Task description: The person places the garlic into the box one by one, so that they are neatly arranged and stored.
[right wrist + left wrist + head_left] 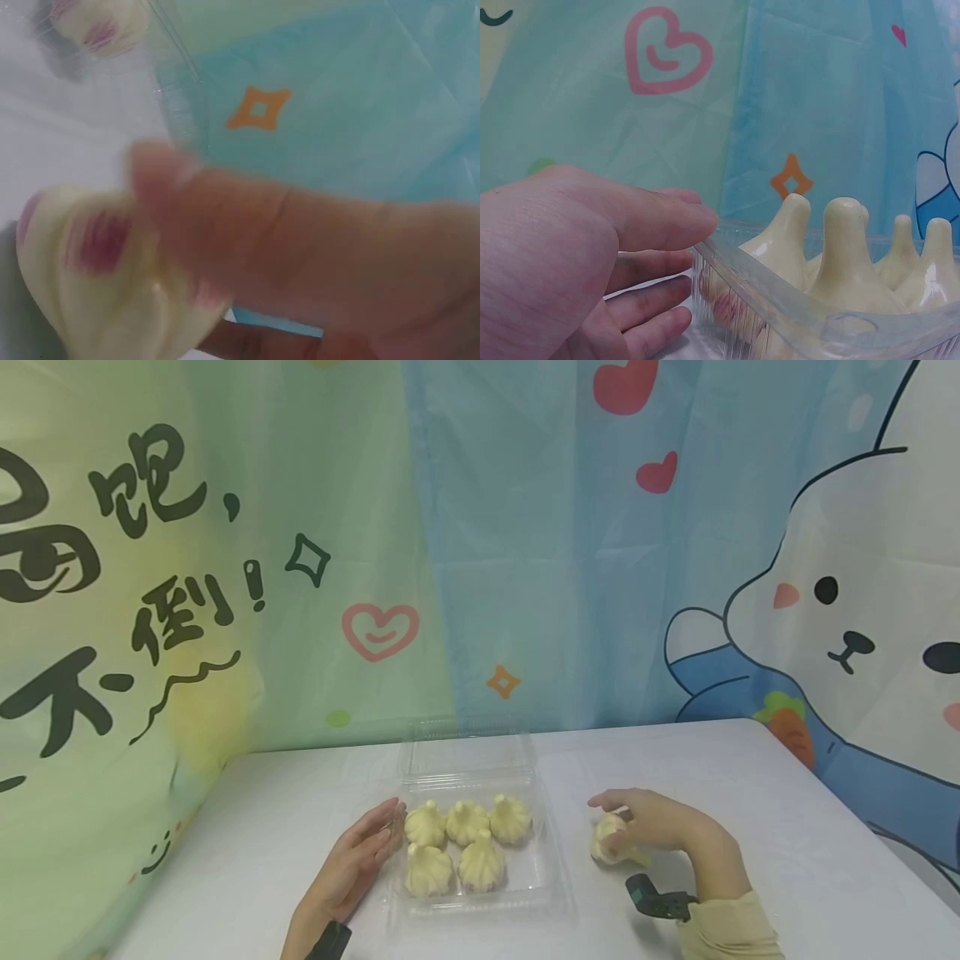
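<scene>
A clear plastic box point(551, 860) on the table holds several pale yellow garlic bulbs point(481, 864), stems up, in two rows. My left hand point(352, 864) is at the box's left side. In the left wrist view its thumb rests on the rim, with the other fingers loosely extended beside the wall. To the right of the box, my right hand point(663, 820) holds another garlic bulb point(603, 837) low at the table, between thumb and fingers. The right wrist view shows purple patches on that garlic bulb point(97, 255), the thumb lying across it; the fingers behind are mostly hidden.
The box's hinged clear lid point(465, 756) is raised at the back, near the printed curtain point(510, 568). A white cloth covers the table point(300, 785). A dark wrist-camera strap point(656, 900) sits on the right wrist.
</scene>
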The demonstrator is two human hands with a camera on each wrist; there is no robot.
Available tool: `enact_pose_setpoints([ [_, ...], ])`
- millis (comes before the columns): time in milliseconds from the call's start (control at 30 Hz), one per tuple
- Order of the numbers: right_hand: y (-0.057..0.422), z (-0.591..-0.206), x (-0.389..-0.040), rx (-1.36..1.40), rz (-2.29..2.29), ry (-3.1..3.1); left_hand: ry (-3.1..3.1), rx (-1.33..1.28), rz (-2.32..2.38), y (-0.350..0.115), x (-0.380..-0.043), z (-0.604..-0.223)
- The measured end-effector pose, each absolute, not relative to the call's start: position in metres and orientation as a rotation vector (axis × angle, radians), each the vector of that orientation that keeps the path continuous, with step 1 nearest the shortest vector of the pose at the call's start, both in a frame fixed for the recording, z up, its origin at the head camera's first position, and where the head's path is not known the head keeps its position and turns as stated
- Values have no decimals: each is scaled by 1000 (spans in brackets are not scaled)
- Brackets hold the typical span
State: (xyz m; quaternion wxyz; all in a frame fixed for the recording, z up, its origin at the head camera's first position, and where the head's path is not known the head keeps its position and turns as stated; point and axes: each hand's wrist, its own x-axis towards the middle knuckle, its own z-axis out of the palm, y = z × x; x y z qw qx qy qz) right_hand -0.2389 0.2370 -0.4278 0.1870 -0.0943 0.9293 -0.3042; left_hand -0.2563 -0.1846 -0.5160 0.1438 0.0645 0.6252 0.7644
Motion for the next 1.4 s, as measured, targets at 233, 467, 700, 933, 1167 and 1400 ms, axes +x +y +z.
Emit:
enact_pose_setpoints([
  [233,239,-428,-237,-361,-882,2598,1805,187,2205,-184,-256,-515],
  [467,239,-431,-238,-395,-890,2623,1815,173,2203,-184,-256,-516],
  [700,238,-434,-241,-308,-895,2670,1805,182,2214,-184,-256,-517],
  [933,236,-438,-242,-312,-910,2717,1778,189,2219,-185,-257,-517],
  [1167,236,-440,-245,-349,-980,2708,1798,180,2204,-185,-257,-517],
  [1400,236,-443,-248,-509,-1063,2714,1758,185,2226,-185,-258,-517],
])
